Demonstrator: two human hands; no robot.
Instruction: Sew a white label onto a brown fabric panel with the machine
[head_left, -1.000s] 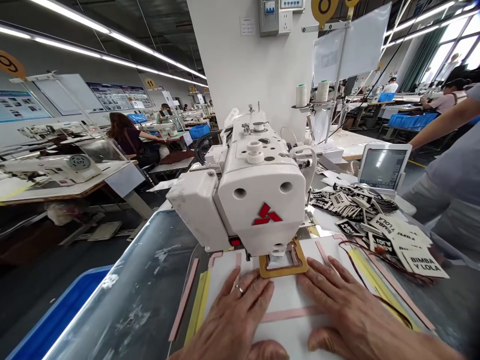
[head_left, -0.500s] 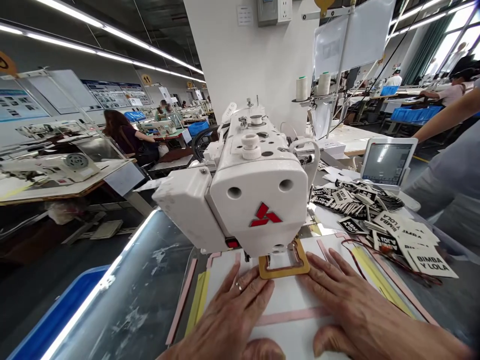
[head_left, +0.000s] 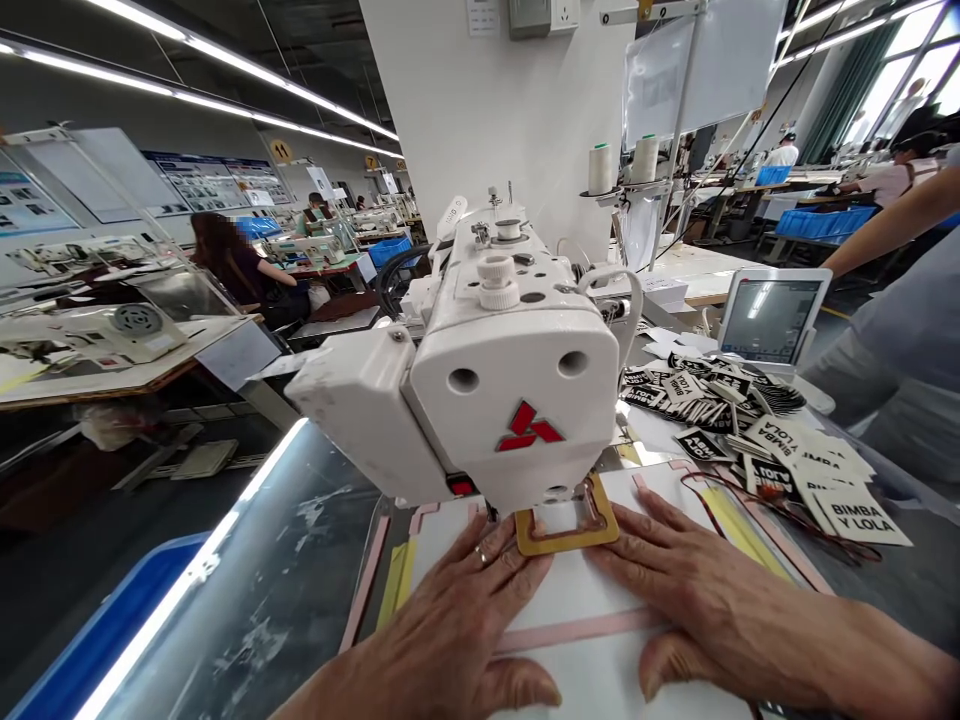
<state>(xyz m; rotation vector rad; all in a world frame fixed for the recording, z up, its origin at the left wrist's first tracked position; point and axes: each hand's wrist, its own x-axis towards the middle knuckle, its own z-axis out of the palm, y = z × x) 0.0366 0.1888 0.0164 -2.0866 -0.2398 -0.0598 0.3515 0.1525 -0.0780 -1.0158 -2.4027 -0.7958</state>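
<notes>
Beneath the head of a white industrial sewing machine (head_left: 510, 380): the ring-wearing left hand (head_left: 435, 630) and the right hand (head_left: 720, 590) lie flat and open, grasping nothing, on a white pink-striped sewing template (head_left: 570, 590), either side of a mustard-yellow rectangular presser frame (head_left: 566, 530). Black and cream printed fabric labels (head_left: 825, 490) lie heaped to the right.

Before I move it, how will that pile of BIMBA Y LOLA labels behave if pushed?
The loose labels will probably slide apart easily, since they lie overlapping and unbound. Each looks thin and light, likely somewhat floppy.
</notes>
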